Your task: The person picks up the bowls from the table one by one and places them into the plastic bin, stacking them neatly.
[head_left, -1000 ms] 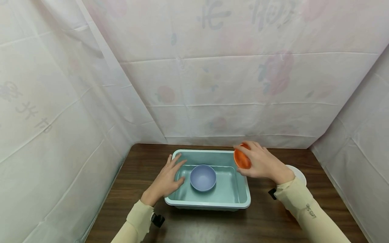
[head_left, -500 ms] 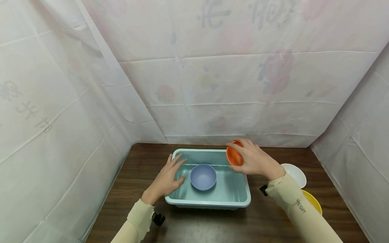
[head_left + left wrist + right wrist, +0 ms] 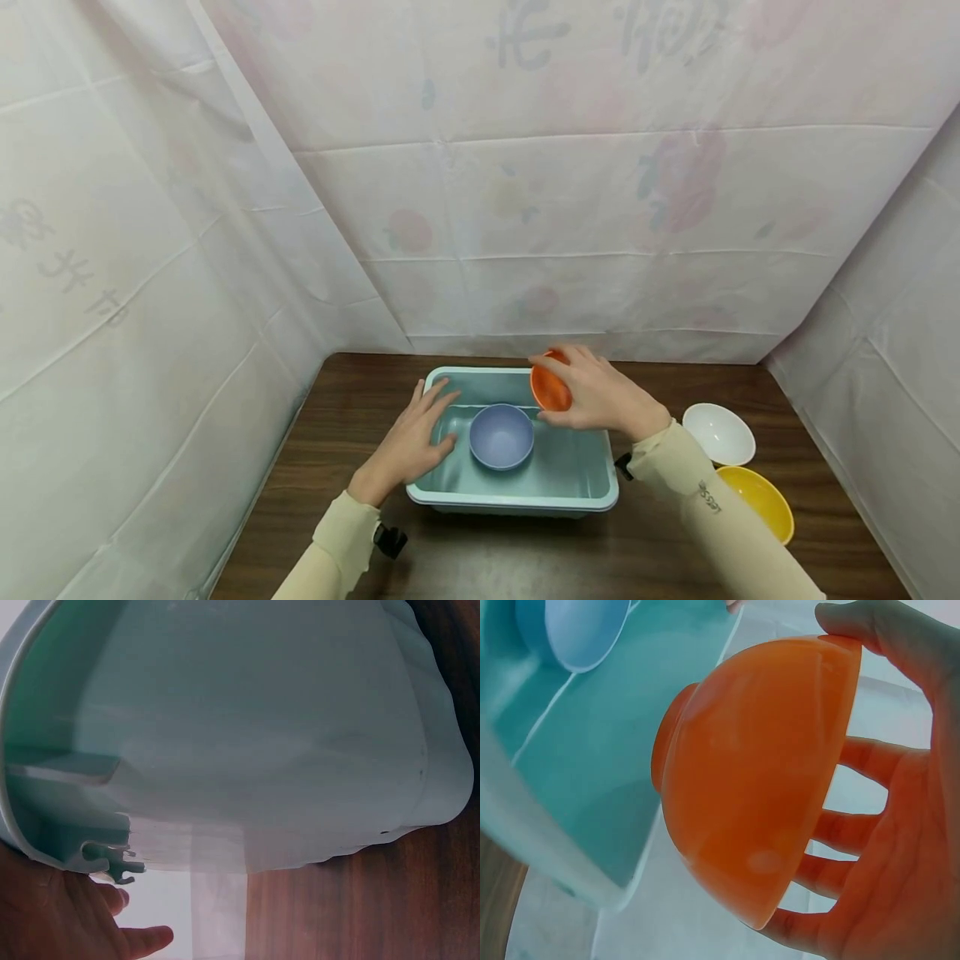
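An orange bowl [image 3: 551,385] tilts on its side in my right hand [image 3: 600,392], above the back part of a pale green-blue tub [image 3: 517,504]. In the right wrist view the thumb and fingertips grip the rim of the orange bowl [image 3: 750,772]. Inside the tub a purple-blue bowl [image 3: 502,437] sits upright on the bottom. My left hand [image 3: 408,437] rests at the tub's left rim with its fingers spread. The left wrist view shows the tub's outer wall [image 3: 262,735] and part of my left hand [image 3: 67,915] by the rim.
To the right of the tub, a white bowl [image 3: 718,433] stands on the dark wooden table [image 3: 315,467]. A yellow bowl [image 3: 759,502] is just in front of it, partly behind my right sleeve. Pale printed cloth [image 3: 600,208] hangs behind and at both sides.
My right hand has carried the orange bowl leftward over the tub, bringing the white and yellow bowls into sight. The left hand and the purple-blue bowl stay put.
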`<state>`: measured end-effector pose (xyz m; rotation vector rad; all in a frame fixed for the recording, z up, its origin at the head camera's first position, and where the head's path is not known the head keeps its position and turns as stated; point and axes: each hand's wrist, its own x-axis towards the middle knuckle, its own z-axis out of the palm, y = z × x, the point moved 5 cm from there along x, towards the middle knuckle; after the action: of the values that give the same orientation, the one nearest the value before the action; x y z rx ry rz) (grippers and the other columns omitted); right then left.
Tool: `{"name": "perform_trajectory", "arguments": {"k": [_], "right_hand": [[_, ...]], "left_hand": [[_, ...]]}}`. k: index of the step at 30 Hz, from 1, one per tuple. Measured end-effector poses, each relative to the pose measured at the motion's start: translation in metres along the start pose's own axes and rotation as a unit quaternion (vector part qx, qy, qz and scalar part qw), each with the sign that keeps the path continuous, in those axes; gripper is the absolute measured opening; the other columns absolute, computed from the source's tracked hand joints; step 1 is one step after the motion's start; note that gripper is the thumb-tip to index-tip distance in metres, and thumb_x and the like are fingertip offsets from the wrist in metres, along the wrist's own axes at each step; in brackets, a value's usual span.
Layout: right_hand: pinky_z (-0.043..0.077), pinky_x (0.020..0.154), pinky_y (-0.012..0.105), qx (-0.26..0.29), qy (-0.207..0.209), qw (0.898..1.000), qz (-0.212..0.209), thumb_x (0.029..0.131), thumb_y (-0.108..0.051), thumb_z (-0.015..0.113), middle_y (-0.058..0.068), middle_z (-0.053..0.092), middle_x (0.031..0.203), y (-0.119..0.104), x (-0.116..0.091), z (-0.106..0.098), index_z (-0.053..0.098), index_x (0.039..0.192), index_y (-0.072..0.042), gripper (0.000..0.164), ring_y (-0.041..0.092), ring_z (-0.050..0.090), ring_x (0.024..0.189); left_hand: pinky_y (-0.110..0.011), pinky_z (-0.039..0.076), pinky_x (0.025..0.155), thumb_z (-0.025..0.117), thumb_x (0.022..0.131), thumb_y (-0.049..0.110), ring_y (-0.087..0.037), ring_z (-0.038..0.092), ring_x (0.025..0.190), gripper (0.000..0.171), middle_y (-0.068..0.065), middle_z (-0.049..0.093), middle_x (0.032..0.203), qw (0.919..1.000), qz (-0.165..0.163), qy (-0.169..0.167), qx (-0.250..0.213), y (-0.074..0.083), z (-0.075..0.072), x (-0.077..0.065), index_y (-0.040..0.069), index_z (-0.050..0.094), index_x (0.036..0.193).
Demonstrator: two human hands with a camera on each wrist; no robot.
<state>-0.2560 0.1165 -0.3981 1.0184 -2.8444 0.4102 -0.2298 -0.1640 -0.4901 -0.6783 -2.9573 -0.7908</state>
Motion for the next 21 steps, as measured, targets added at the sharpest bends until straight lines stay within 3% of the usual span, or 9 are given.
{"name": "perform_trajectory", "arguments": {"k": [21], "right_hand": [[0.054, 0.091, 0.057, 0.005, -0.027, 0.998, -0.047, 0.081, -0.058, 0.077, 0.018, 0.049, 0.149, -0.031, 0.024, 0.034, 0.054, 0.150, -0.021, 0.082, 0.036, 0.050, 0.131]], "left_hand": [[-0.074, 0.028, 0.115, 0.070, 0.095, 0.028, -0.048, 0.003, 0.158, 0.067, -0.013, 0.022, 0.171, 0.9997, -0.014, 0.011, 0.019, -0.004, 0.001, -0.003, 0.015, 0.045, 0.156]]}}
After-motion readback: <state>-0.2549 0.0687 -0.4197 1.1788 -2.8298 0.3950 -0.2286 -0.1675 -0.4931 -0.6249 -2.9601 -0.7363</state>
